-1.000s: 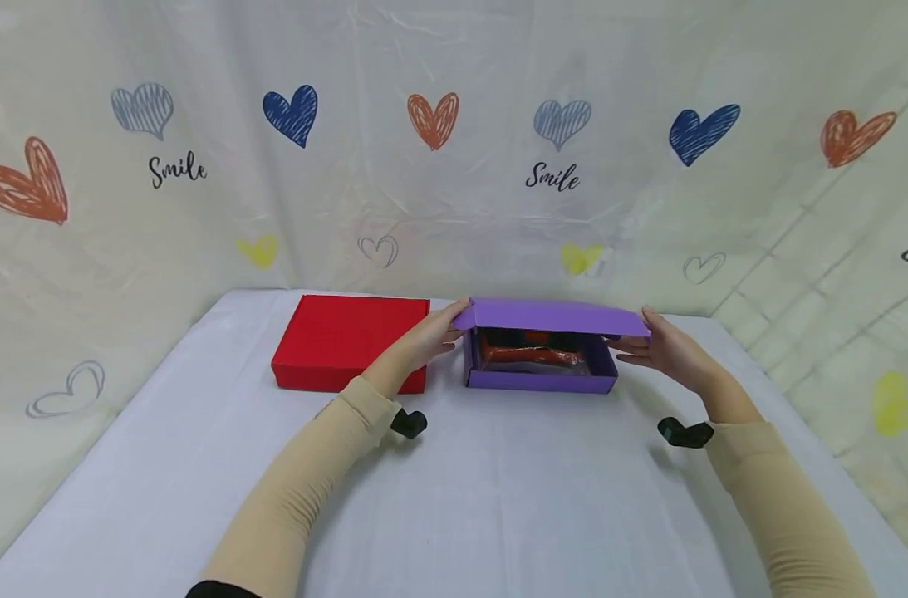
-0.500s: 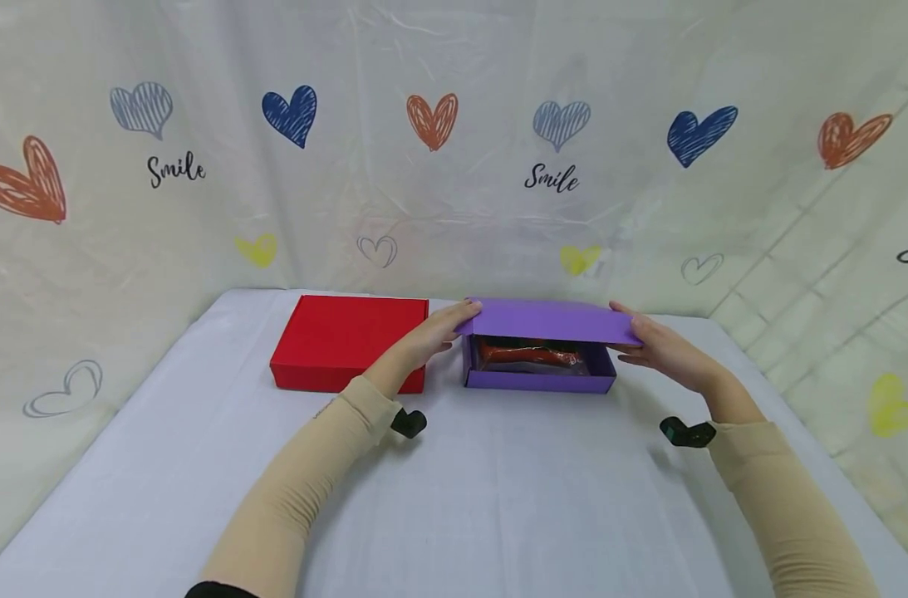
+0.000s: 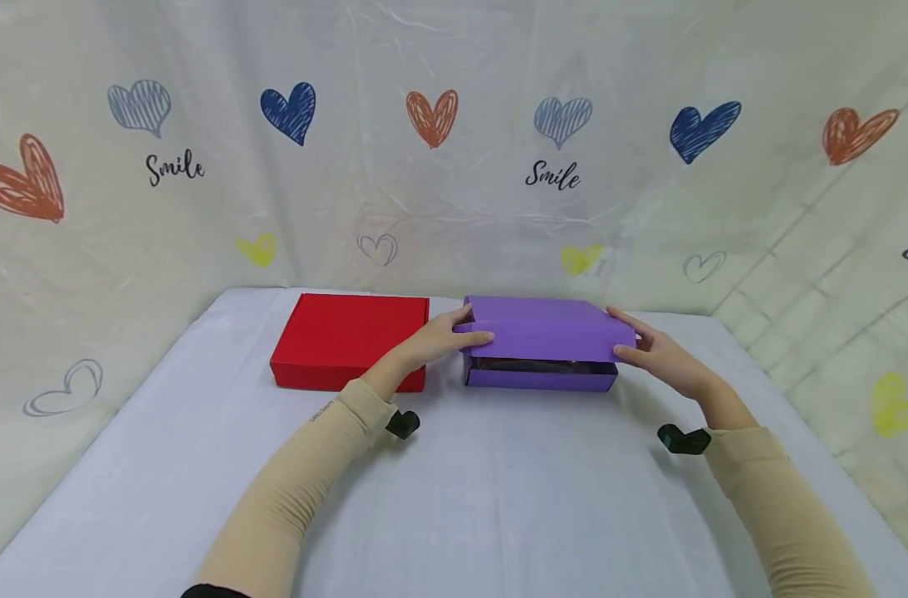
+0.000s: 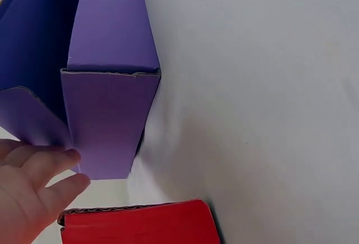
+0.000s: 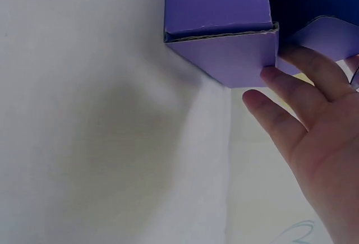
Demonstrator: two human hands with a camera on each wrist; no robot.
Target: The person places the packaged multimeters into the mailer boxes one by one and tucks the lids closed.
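Observation:
A purple cardboard box [image 3: 541,380] stands at the back right of the table with its hinged lid [image 3: 543,328] lowered most of the way. My left hand [image 3: 434,340] holds the lid's left front corner, thumb on the front flap; in the left wrist view its fingers [image 4: 47,165] reach the side flap and box wall. The right hand [image 3: 666,362] holds the opposite corner, thumb on the front flap as well. In the right wrist view its fingers [image 5: 297,87] spread by the box's side and the side flap. Through the narrow front gap, the contents are mostly hidden.
A closed red box [image 3: 356,336] lies left of the purple one, partly behind my left forearm. Both stand on a white cloth [image 3: 543,482]. A white sheet printed with hearts [image 3: 432,120] hangs right behind the table.
The purple lid has swung down toward the front, covering the orange-red plastic-wrapped item seen inside earlier. Both thumbs have come round onto the front flap.

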